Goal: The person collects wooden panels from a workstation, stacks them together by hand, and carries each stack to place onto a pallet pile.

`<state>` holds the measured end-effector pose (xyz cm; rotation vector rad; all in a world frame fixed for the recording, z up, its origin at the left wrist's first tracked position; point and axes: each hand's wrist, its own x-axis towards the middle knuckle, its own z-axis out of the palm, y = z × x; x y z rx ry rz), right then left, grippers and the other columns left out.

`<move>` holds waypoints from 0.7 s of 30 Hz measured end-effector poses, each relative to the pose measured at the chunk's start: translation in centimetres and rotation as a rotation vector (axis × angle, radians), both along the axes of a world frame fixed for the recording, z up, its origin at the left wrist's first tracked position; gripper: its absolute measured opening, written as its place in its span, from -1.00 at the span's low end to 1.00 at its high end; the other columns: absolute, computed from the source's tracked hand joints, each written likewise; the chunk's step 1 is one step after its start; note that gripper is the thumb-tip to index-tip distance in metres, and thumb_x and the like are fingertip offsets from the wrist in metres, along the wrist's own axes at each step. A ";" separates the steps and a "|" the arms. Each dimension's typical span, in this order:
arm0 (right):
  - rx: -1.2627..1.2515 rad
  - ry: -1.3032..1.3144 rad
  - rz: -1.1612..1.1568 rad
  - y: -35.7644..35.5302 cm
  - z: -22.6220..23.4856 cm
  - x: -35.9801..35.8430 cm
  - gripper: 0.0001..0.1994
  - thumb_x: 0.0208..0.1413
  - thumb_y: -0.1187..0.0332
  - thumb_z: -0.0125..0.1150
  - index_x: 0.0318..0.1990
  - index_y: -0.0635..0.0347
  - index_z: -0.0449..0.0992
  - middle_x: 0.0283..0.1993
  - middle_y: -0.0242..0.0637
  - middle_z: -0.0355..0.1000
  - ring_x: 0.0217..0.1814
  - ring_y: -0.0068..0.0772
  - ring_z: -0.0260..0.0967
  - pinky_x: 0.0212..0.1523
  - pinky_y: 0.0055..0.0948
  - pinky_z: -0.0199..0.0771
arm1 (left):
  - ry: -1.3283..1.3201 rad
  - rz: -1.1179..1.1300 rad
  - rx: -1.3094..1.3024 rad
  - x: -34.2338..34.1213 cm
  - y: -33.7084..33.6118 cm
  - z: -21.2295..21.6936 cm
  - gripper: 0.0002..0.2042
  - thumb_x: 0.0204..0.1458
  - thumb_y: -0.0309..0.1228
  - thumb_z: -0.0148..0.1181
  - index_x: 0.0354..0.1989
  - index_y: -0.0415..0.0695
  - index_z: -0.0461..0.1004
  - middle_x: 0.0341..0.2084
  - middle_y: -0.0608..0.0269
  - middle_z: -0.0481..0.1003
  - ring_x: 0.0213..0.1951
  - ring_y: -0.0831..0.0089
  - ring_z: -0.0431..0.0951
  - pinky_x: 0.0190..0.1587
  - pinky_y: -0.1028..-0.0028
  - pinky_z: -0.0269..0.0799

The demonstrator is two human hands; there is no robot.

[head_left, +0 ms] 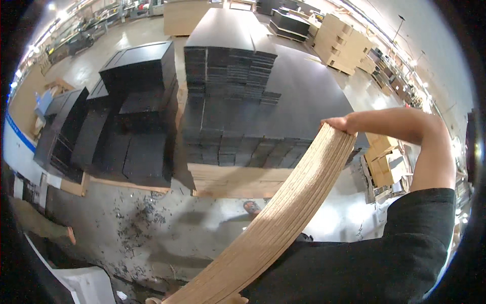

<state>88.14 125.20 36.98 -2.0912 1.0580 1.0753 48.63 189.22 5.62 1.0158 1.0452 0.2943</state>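
Observation:
A thick stack of thin wooden boards (276,218), its raw tan edges facing up, runs slantwise from the lower edge to the middle right. My right hand (338,124) grips the far upper end, with the fingers bent over the edge. At the near end, only bits of my left hand (236,300) show at the lower edge, closed around the boards; the rest is cut off. Just beyond my right hand lies a broad pile of black panels (309,96) on a light wooden base (238,181). A taller pile of black panels (228,30) rests on it.
Black cabinet-like boxes (134,101) stand stacked at the left. Dark scraps (144,218) litter the concrete floor (182,243). Another person's hand (71,235) shows at the far left. Wooden pieces (385,159) sit on a pallet at right; large tan boxes (338,43) stand farther back.

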 end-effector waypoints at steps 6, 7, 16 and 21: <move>-0.003 0.161 0.006 -8.8 3.3 13.5 -0.36 0.22 -0.25 -0.16 0.12 0.00 0.60 0.15 -0.02 0.53 0.10 0.08 0.57 -0.02 0.38 0.55 | 0.071 0.078 -0.060 4.5 -9.0 0.1 -0.59 0.37 -0.24 -0.17 0.11 -0.26 0.52 0.01 0.15 0.60 0.06 0.25 0.56 0.14 0.22 0.44; 0.023 0.167 0.022 -10.0 2.7 16.0 -0.36 0.22 -0.25 -0.16 0.12 0.00 0.60 0.15 -0.02 0.53 0.10 0.08 0.57 -0.02 0.38 0.55 | 0.083 0.101 -0.072 4.7 -10.3 0.2 -0.59 0.38 -0.25 -0.17 0.11 -0.26 0.52 0.00 0.15 0.60 0.06 0.25 0.57 0.14 0.22 0.44; 0.034 0.403 0.068 -19.6 -3.6 34.0 -0.36 0.21 -0.32 -0.16 0.19 -0.12 0.50 0.16 -0.06 0.46 0.13 0.10 0.51 -0.04 0.37 0.55 | 0.268 0.219 -0.168 10.9 -20.9 5.5 -0.47 0.32 -0.01 -0.21 0.19 -0.15 0.45 0.16 0.01 0.51 0.20 0.09 0.50 0.18 -0.01 0.44; -0.023 0.498 0.062 -18.8 -4.5 37.5 -0.33 0.22 -0.32 -0.17 0.26 -0.10 0.42 0.24 -0.02 0.38 0.22 0.07 0.43 0.08 0.37 0.49 | 0.202 0.217 -0.108 11.9 -22.4 6.4 -0.44 0.26 0.07 -0.11 0.17 -0.14 0.47 0.11 0.11 0.53 0.15 0.15 0.53 0.14 0.05 0.49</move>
